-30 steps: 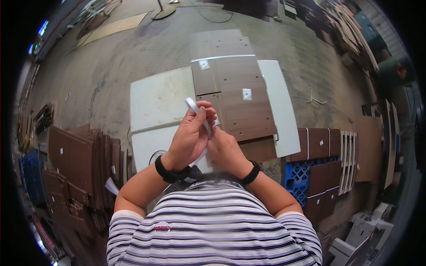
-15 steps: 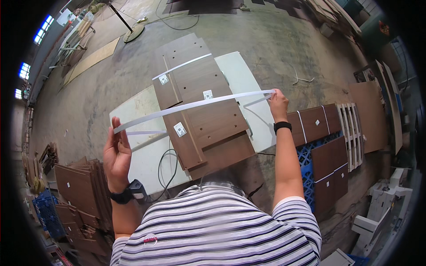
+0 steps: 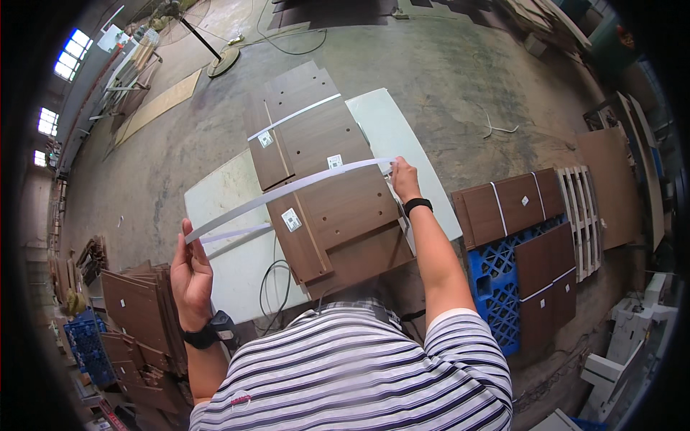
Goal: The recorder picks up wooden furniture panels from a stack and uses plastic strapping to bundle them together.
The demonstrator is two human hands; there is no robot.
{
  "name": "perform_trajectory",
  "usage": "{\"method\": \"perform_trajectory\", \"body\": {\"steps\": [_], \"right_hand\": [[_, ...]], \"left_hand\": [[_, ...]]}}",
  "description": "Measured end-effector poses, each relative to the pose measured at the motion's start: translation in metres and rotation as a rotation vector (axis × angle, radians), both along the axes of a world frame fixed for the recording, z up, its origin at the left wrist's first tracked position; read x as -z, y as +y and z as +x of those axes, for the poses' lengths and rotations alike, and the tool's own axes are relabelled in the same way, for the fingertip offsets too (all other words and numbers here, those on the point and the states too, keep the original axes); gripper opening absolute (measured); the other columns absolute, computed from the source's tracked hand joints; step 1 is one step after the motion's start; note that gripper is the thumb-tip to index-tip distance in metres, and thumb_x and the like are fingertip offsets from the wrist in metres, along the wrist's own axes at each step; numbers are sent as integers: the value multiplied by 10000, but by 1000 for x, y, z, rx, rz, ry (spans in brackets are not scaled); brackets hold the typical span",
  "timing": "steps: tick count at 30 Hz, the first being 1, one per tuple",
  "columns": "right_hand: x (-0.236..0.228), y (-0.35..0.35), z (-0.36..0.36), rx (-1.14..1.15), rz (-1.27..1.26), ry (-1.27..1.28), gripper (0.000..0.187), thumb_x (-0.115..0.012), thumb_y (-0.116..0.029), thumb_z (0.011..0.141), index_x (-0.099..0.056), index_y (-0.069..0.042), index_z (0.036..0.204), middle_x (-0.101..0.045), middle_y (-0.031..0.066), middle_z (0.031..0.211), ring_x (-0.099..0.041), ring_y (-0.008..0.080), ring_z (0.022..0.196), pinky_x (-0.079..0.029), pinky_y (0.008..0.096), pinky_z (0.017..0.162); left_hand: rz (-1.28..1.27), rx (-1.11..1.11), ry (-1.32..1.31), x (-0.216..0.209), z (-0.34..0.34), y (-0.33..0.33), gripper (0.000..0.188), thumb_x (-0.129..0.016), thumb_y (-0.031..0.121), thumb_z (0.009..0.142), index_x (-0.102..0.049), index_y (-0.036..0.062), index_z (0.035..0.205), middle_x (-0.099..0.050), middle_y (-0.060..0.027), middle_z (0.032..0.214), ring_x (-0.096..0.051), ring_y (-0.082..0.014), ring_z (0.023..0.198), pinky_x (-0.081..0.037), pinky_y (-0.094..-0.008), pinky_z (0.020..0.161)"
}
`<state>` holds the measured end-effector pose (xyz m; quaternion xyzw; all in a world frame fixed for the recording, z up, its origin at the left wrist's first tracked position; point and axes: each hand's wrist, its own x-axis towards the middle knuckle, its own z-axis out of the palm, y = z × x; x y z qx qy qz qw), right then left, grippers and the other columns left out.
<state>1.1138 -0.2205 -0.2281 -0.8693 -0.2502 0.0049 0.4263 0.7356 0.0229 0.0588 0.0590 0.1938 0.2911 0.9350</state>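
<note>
A white packing strap (image 3: 287, 188) arches over a stack of brown wooden panels (image 3: 352, 197). Its left end is at the fingertips of my left hand (image 3: 191, 284), raised palm inward with the fingers close together on the strap. My right hand (image 3: 406, 181) pinches the strap's right end, above the stack's right side. From my left hand a lower run of the strap leads back to the stack's left side. A second white strap (image 3: 302, 115) lies tight across the stack's far part. White labels (image 3: 290, 220) are stuck on the panels.
The stack rests on a pale table (image 3: 237, 266) with a dark cable (image 3: 262, 287) at its near left. At right, strapped brown panels (image 3: 543, 269) sit by a blue plastic pallet (image 3: 496, 302) and a slatted wooden pallet (image 3: 577, 215). More brown panels (image 3: 140, 305) stand at left.
My right hand has moved left and slightly down, carrying its strap end inward over the stack. The left hand has dropped a little. The strap now spans a shorter distance.
</note>
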Motion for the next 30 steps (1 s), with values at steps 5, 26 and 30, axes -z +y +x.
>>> {"method": "perform_trajectory", "body": {"steps": [5, 26, 30], "right_hand": [[-55, -34, 14, 249, -31, -161, 163, -444, -12, 841, -569, -12, 946, -620, 244, 774, -621, 410, 749, -495, 464, 646], [-22, -12, 0, 283, 130, 52, 220, -442, -161, 901, -590, 0, 921, -607, 224, 751, -617, 375, 710, -480, 419, 617], [-26, -18, 6, 260, -10, 34, 212, -443, -156, 916, -589, -5, 943, -629, 184, 744, -637, 292, 648, -493, 368, 575]], "left_hand": [[34, 8, 2, 1, -5, 2, 298, -388, 118, 989, -491, -52, 1211, -583, -186, 1190, -565, -255, 1125, -505, -390, 955], [31, 10, 81, 17, 0, 6, 277, -412, 104, 980, -499, -65, 1180, -599, -187, 1157, -580, -240, 1103, -518, -351, 940], [17, -5, 88, 18, 0, 5, 277, -407, 103, 981, -489, -67, 1185, -595, -188, 1164, -579, -241, 1104, -513, -354, 948]]}}
